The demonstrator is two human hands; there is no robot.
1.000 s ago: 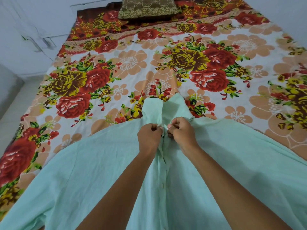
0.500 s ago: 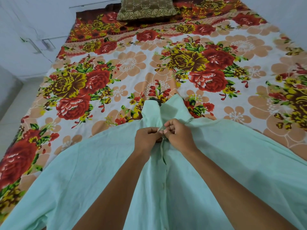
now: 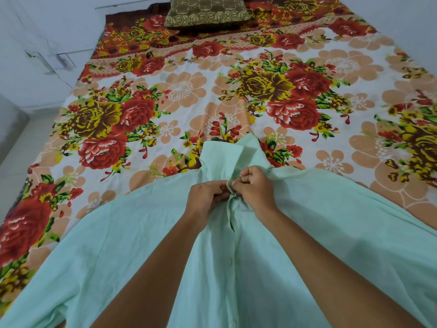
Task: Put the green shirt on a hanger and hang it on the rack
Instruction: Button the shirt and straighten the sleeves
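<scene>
We see the green shirt spread front-up across the near part of the bed, its collar pointing away from us toward the pillow at the far end. The sleeves run out to both lower corners of the view. The bed is covered with a sheet printed in large red and yellow flowers.

Both hands meet at the top of the button strip, just below the collar. The left hand has its fingers curled, pinching the left edge of the shirt front. The right hand pinches the opposite edge between thumb and forefinger, its other fingers bent. The two hands are touching or nearly so; we cannot tell which. Below them the front is closed, with one button visible along the strip.

A dark bit shows at the collar's far edge; we cannot tell what it is.
</scene>
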